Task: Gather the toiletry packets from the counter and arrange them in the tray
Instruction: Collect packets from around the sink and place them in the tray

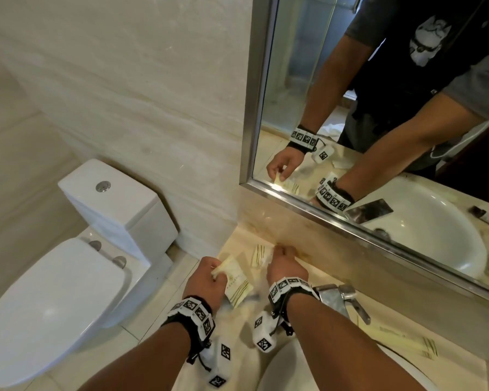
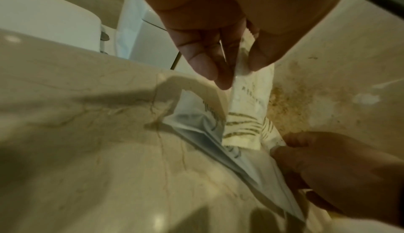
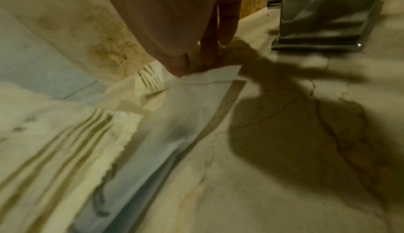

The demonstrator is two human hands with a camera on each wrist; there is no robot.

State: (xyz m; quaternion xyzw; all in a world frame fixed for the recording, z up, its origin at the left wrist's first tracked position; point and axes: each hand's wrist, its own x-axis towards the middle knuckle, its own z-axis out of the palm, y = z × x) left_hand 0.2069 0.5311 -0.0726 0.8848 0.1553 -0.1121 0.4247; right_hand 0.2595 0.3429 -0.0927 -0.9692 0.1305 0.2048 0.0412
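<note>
Beige marble-look wall tiles [image 1: 130,88] ahead. White toilet [image 1: 68,266] to my left on pale floor tiles [image 1: 153,314]. Steel-framed mirror [image 1: 302,108] above cream marble worktop [image 1: 336,266]; white basin [image 1: 316,373] below me.

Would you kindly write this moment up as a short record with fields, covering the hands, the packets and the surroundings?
setting: bathroom counter of veined marble, below a mirror
left hand: pinches the top of a cream packet, lifted off the counter
right hand: fingers on a second packet near the back wall
other packets: one flat by the left hand
tray: not seen in any view
nearby: tap, toilet
</note>
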